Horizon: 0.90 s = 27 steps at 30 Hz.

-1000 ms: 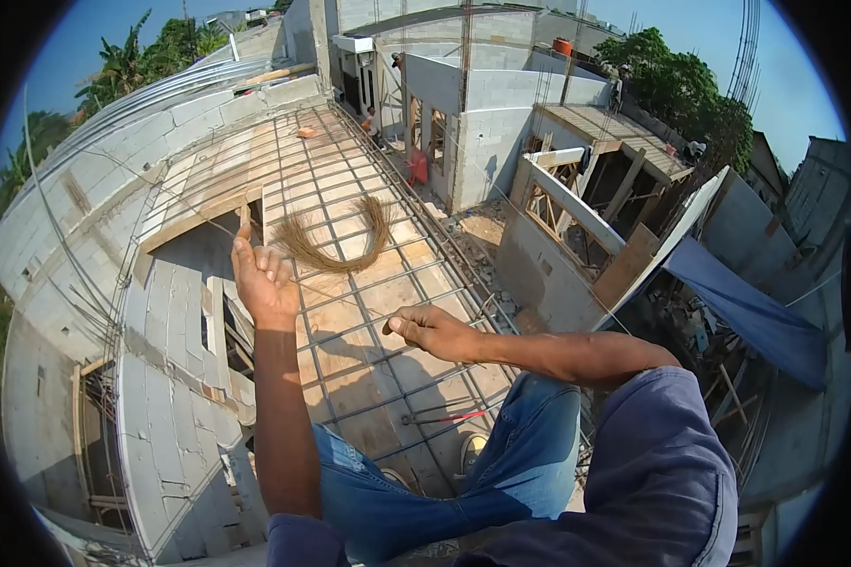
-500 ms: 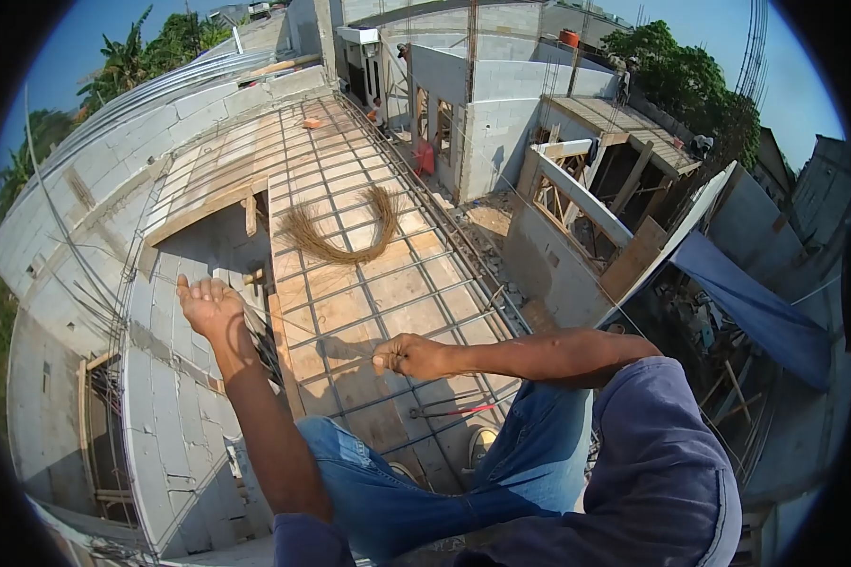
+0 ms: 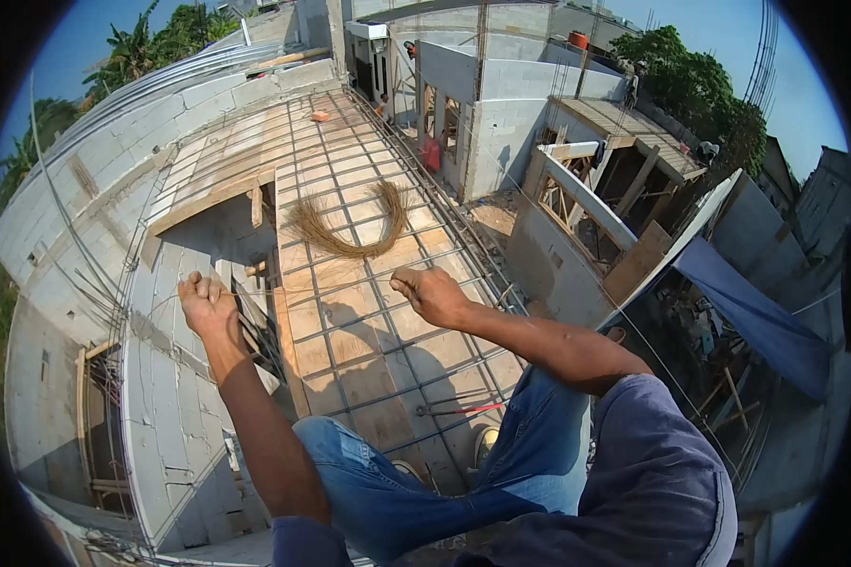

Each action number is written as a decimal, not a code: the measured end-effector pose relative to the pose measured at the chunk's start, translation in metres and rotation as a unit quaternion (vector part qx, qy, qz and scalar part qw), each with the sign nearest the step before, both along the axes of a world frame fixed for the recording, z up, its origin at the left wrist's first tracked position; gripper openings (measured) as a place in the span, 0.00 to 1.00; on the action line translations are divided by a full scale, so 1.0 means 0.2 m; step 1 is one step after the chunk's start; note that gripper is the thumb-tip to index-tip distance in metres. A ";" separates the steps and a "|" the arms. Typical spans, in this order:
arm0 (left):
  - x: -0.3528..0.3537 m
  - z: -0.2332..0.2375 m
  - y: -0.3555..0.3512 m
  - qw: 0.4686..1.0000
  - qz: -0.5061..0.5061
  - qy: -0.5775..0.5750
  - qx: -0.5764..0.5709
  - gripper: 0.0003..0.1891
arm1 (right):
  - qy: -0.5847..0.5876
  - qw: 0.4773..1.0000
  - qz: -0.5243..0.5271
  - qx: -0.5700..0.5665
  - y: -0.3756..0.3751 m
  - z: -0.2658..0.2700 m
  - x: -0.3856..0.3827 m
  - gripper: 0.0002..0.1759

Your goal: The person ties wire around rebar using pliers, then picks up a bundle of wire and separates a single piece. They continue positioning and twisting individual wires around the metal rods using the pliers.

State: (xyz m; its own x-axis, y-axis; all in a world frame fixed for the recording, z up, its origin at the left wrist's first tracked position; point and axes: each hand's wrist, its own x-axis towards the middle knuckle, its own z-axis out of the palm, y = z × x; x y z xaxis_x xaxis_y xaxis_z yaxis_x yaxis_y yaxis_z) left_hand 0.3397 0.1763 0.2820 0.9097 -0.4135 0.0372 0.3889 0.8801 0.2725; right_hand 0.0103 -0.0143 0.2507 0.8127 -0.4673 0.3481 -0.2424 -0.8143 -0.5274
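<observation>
My left hand [image 3: 208, 302] is raised over the block wall at the left, its fingers curled closed. Across from it, my right hand [image 3: 432, 297] is closed in a pinch above the rebar grid [image 3: 385, 312]. A very thin strand of tie wire seems to stretch between the two hands, though it is faint. Beyond them a curved bundle of brown tie wire [image 3: 355, 249] lies on the bars. Pincers [image 3: 459, 410] with a red handle rest on the grid near my feet, touched by neither hand.
Plywood formwork [image 3: 326, 326] lies under the bars. To the left are an opening [image 3: 219, 241] in the deck and a light block wall [image 3: 165, 416]. The deck's right edge drops toward a lower work area with a blue tarp [image 3: 752, 317]. An orange brick piece [image 3: 321, 116] lies far off.
My right hand has moved up and away from my knees, slightly to the right. The fingers of my left hand have curled in from a more open pose.
</observation>
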 end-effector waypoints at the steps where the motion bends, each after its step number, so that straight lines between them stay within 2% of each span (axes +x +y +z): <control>1: -0.06 0.05 -0.01 0.996 0.077 0.001 0.034 0.09 | -0.001 1.000 -0.001 0.001 0.01 0.01 0.00 0.13; 2: -0.08 0.06 -0.01 0.996 0.076 0.000 0.035 0.09 | -0.005 1.000 0.011 0.002 0.04 0.02 0.00 0.13; 4: -0.09 0.07 -0.01 0.971 0.213 -0.027 0.103 0.07 | -0.011 1.000 0.025 0.005 0.05 0.03 0.02 0.12; 5: -0.08 0.08 -0.01 0.971 0.213 -0.027 0.103 0.07 | -0.025 0.999 0.021 -0.006 0.05 0.03 0.03 0.11; 8: 0.03 0.03 0.06 0.986 0.159 -0.016 0.042 0.06 | -0.046 0.999 0.017 -0.021 0.06 0.05 0.04 0.09; 10: 0.25 -0.15 0.11 0.987 -0.062 -0.054 -0.141 0.07 | -0.056 0.998 0.014 -0.024 0.08 0.09 0.03 0.09; 11: 0.23 -0.13 0.10 0.987 -0.063 -0.055 -0.140 0.07 | -0.066 0.997 0.010 -0.032 0.08 0.12 0.03 0.09; 13: 0.18 -0.10 0.10 0.998 0.004 -0.023 -0.056 0.07 | -0.075 0.996 0.006 -0.038 0.07 0.13 0.03 0.09; 16: 0.03 0.02 0.08 0.999 0.024 -0.030 -0.019 0.09 | -0.101 0.994 0.003 -0.051 0.05 0.13 0.03 0.09; 23: 0.16 -0.04 0.09 0.998 0.045 -0.032 -0.040 0.07 | -0.041 0.997 0.022 -0.057 0.10 0.13 0.00 0.09; 25: 0.13 -0.02 0.09 0.998 0.061 -0.010 0.003 0.11 | -0.045 0.997 0.043 -0.050 0.09 0.10 0.00 0.10; 27: 0.12 -0.02 0.07 0.997 0.075 -0.026 -0.004 0.12 | -0.042 0.998 0.036 -0.038 0.09 0.10 0.00 0.10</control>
